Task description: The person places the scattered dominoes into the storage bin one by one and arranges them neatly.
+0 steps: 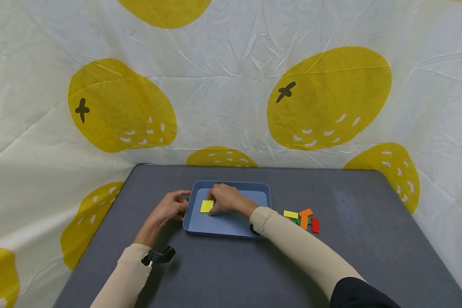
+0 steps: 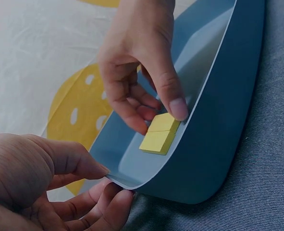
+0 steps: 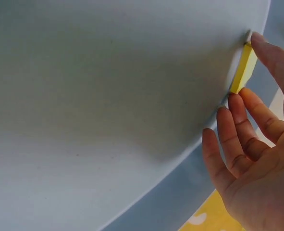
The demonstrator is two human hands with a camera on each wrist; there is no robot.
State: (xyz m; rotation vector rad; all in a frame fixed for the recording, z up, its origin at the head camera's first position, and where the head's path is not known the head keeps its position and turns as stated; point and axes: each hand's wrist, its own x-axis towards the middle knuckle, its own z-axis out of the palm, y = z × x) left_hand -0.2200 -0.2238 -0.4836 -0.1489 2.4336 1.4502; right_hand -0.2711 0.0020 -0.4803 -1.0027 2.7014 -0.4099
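Note:
A blue tray lies on the table, with two flat yellow blocks side by side near its left end. My right hand reaches into the tray and pinches the right-hand yellow block by its ends, thumb on one end and fingertips on the other. The two blocks touch along their long sides. At the tray's left end, my left hand holds the rim, its thumb against the edge and its other fingers outside below. In the right wrist view, one block's side shows between thumb and fingertips.
Right of the tray, a loose pile has a yellow block, orange blocks, a red block and partly covered green pieces. The grey table ends at a white curtain with yellow fruit shapes. My right forearm crosses the tray's front right corner.

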